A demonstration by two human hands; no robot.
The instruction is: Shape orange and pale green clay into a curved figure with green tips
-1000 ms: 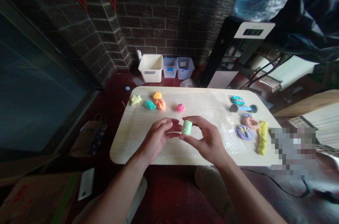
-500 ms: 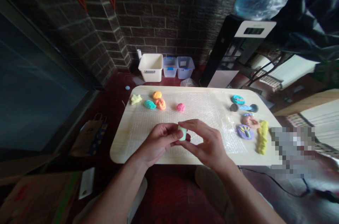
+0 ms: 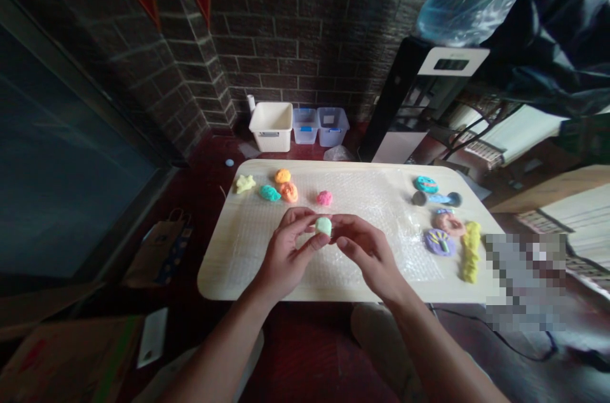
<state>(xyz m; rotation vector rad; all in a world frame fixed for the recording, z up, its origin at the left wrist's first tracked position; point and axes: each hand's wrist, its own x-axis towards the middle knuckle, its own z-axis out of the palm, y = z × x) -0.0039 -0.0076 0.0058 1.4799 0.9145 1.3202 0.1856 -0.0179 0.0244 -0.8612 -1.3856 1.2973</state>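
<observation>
A small pale green lump of modelling clay [image 3: 323, 225] is held above the table, between the fingers of both hands. My left hand [image 3: 290, 247] pinches it with thumb and fingers from the left. My right hand [image 3: 366, 250] touches it from the right with its fingertips, the thumb resting a little apart below. Beyond the hands a pink clay lump [image 3: 325, 198] lies on bubble wrap [image 3: 257, 244]. To its left sit an orange lump [image 3: 283, 175], a coral lump [image 3: 288, 192], a teal lump [image 3: 270, 192] and a pale yellow star-like piece [image 3: 245, 184].
On the right of the wooden table [image 3: 216, 276] lie a teal disc [image 3: 426, 184], a blue dumbbell shape [image 3: 437, 199], a pinkish ring [image 3: 449, 224], a purple disc [image 3: 439, 242] and a yellow strip [image 3: 471, 252]. Bins [image 3: 271, 129] and a water dispenser [image 3: 405, 104] stand behind.
The green clay has been turned and raised slightly, so a broader face shows. My right thumb has come away from its underside. The view has shifted slightly.
</observation>
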